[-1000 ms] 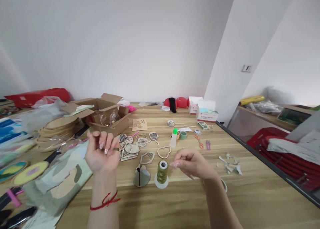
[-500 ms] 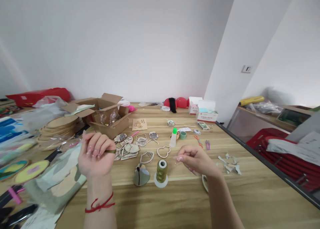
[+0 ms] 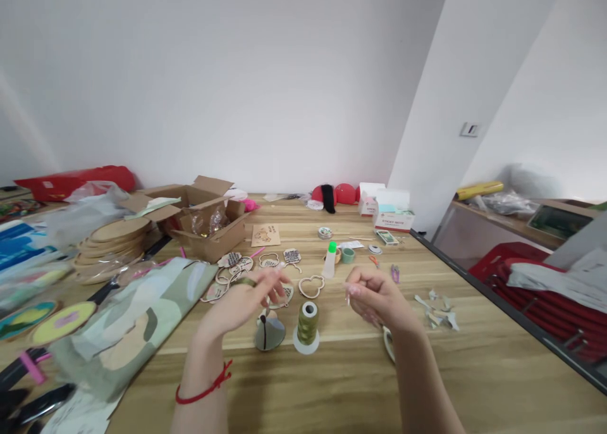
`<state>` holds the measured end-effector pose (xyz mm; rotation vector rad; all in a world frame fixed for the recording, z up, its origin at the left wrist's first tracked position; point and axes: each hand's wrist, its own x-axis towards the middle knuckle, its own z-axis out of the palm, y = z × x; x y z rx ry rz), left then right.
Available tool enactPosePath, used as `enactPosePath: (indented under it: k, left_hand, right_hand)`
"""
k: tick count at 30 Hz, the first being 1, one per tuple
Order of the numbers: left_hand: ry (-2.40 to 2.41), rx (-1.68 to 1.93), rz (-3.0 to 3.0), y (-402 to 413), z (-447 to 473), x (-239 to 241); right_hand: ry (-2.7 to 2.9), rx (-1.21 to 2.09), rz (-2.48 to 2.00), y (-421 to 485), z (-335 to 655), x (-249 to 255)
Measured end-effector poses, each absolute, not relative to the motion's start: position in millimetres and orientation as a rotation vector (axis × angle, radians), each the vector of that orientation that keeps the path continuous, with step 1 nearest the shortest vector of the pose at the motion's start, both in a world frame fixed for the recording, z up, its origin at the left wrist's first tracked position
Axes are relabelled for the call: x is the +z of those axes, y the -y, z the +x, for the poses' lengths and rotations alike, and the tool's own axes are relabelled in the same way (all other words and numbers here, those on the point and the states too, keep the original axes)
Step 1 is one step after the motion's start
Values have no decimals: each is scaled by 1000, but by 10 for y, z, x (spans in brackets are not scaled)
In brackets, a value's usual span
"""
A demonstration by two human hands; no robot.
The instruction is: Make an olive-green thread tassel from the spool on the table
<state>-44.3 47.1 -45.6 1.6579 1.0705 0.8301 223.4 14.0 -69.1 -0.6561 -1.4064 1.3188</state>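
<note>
My left hand [image 3: 244,302] hangs low over the wooden table [image 3: 332,383], fingers pinched together on a small olive-green piece, just above a grey cone-shaped piece [image 3: 268,334]. My right hand [image 3: 374,298] is closed in a pinch to the right of the olive-green thread spool [image 3: 307,326]; what it pinches is too thin to make out. The spool stands upright between the two hands. Flat wooden cut-out shapes [image 3: 265,271] lie just beyond my left hand.
A patterned green fabric [image 3: 128,320] lies at the left, beside round wooden hoops [image 3: 111,239] and an open cardboard box [image 3: 203,222]. A glue bottle [image 3: 329,261], small scissors [image 3: 377,263] and paper scraps [image 3: 436,310] lie farther back and right. The table's right edge borders a red crate [image 3: 545,295].
My left hand has dropped from its raised position and moved right, toward the spool and the grey cone piece. My right hand has shifted slightly right and stays pinched.
</note>
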Motion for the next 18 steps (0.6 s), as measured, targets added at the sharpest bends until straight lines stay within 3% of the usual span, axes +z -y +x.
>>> enactPosePath:
  k: [6,18]
  left_hand:
    - [-860,593,1752,-399,-243,-430]
    - [-582,1327,914,-593,-163,-448]
  right_hand:
    - [1246,1205,-602,-172,2260,-675]
    - [1142,1076,-638,-187,2311,-598]
